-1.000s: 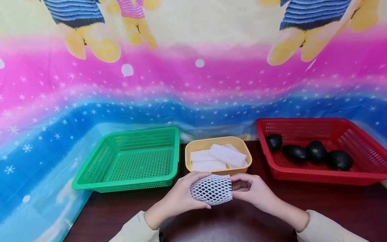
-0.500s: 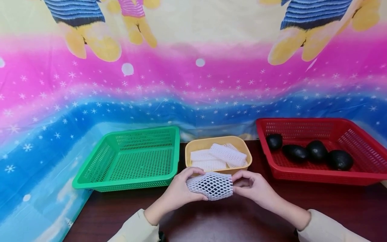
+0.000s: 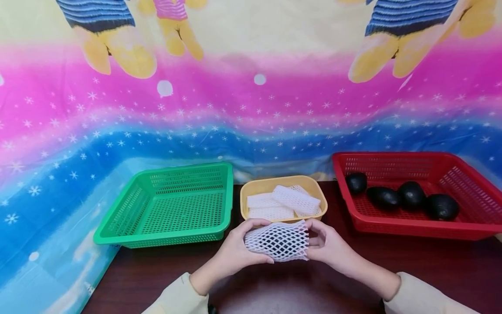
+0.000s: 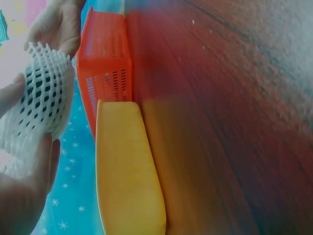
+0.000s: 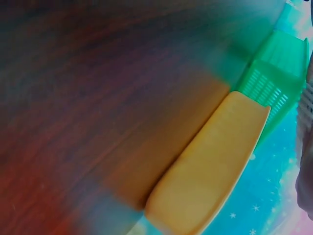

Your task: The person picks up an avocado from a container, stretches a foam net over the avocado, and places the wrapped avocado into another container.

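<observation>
A white foam net sleeve [image 3: 277, 241] is held above the table in front of the yellow bin [image 3: 283, 221]. Something dark shows through its mesh, probably an avocado, mostly hidden. My left hand [image 3: 234, 250] grips the sleeve's left part, thumb below and fingers above. On the other side my right hand [image 3: 333, 249] pinches the frayed right rim with thumb and fingers. The left wrist view shows the stretched sleeve [image 4: 44, 93] between both hands. Only a sliver of my right hand [image 5: 306, 183] appears at the right wrist view's edge.
More flat white foam sleeves [image 3: 296, 199] lie in the yellow bin. A green basket [image 3: 162, 240] stands to the left with nothing visible in it. Several dark avocados [image 3: 442, 206] lie in the red basket [image 3: 415, 230] on the right. A printed cloth [image 3: 251, 109] hangs behind.
The sleeve's right end has spread wider and reaches further right, and my right hand has shifted slightly right with it. My left hand keeps its grip. The baskets have not moved.
</observation>
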A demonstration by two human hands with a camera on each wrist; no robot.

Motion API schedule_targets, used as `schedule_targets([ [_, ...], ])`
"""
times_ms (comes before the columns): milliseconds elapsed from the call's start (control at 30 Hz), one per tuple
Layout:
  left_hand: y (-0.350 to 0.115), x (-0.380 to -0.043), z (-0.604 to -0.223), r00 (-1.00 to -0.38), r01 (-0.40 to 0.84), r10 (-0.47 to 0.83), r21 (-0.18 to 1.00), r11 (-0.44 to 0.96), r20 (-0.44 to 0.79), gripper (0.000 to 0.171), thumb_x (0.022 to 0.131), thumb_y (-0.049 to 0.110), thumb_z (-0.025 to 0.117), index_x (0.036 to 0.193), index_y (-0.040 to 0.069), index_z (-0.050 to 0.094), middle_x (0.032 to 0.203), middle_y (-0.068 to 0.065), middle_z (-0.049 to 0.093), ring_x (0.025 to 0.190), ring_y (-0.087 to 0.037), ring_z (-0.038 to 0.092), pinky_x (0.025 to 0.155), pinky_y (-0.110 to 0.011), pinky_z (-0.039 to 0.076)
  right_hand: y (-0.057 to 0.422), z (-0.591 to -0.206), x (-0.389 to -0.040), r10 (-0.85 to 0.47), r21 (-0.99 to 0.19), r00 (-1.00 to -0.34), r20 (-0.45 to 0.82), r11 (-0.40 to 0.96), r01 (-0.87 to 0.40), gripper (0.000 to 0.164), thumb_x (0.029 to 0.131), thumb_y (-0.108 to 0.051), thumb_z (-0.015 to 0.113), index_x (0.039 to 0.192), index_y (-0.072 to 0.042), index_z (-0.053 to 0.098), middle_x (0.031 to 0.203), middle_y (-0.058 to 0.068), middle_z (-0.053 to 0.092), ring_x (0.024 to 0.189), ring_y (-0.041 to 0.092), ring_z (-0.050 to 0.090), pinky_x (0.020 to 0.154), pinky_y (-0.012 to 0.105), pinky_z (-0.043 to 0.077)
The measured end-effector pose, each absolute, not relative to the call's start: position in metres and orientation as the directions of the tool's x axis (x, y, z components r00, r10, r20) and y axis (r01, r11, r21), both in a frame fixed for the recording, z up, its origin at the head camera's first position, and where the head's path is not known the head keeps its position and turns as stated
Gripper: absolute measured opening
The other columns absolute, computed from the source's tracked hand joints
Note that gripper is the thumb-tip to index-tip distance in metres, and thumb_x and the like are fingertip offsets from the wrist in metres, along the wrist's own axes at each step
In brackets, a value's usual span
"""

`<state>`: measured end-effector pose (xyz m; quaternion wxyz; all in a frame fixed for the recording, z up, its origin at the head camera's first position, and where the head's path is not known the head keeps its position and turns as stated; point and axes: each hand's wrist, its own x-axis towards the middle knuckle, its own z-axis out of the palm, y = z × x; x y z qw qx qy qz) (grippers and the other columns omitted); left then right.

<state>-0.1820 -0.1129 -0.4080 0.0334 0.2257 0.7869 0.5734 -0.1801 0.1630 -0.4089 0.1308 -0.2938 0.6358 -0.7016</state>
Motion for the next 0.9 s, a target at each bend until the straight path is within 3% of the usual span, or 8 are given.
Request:
schedule_targets([
  [200,-0.113,-0.181,-0.406,-0.880,0.298,0.441,0.929,0.218,0.178,0.076,0.070,0.013,0.097,0.137,0.023,0.062,0.131,0.003,0.062,0.114,-0.022,0.058,0.095,-0.030,0.047,0.160,-0.413,-0.178,-0.572,-0.956,-0.771,0.280,-0.243,-0.167,0.038,0.085,0.014,0.058,0.113,-0.012,0.052,0.113,0.006,0.057,0.089,0.017,0.068,0.072,0.026,0.058],
  [533,-0.116,-0.180,-0.401,-0.853,0.301,0.502,0.920,0.250,0.142,0.084,0.072,0.011,0.095,0.145,0.023,0.056,0.134,0.003,0.062,0.115,-0.017,0.058,0.096,-0.030,0.047,0.152,-0.419,-0.177,-0.567,-0.935,-0.749,0.342,-0.288,-0.209,0.040,0.080,0.019,0.057,0.109,-0.006,0.046,0.113,0.005,0.054,0.092,0.018,0.067,0.075,0.028,0.059],
  [700,-0.116,-0.181,-0.403,-0.816,0.399,0.544,0.871,0.286,0.195,0.086,0.073,0.012,0.094,0.148,0.020,0.053,0.137,0.004,0.059,0.117,-0.015,0.056,0.099,-0.031,0.046,0.150,-0.418,-0.178,-0.556,-0.945,-0.764,0.328,-0.194,-0.265,0.033,0.082,0.018,0.062,0.106,0.004,0.043,0.110,0.007,0.059,0.093,0.017,0.069,0.077,0.032,0.060],
  [900,-0.117,-0.181,-0.406,-0.804,0.433,0.556,0.847,0.308,0.209,0.079,0.072,0.014,0.094,0.139,0.026,0.054,0.129,0.005,0.062,0.111,-0.014,0.059,0.095,-0.031,0.049,0.155,-0.413,-0.177,-0.517,-0.900,-0.776,0.362,0.022,-0.434,0.028,0.086,0.011,0.074,0.107,0.007,0.056,0.109,0.013,0.065,0.093,0.012,0.070,0.078,0.030,0.060],
])
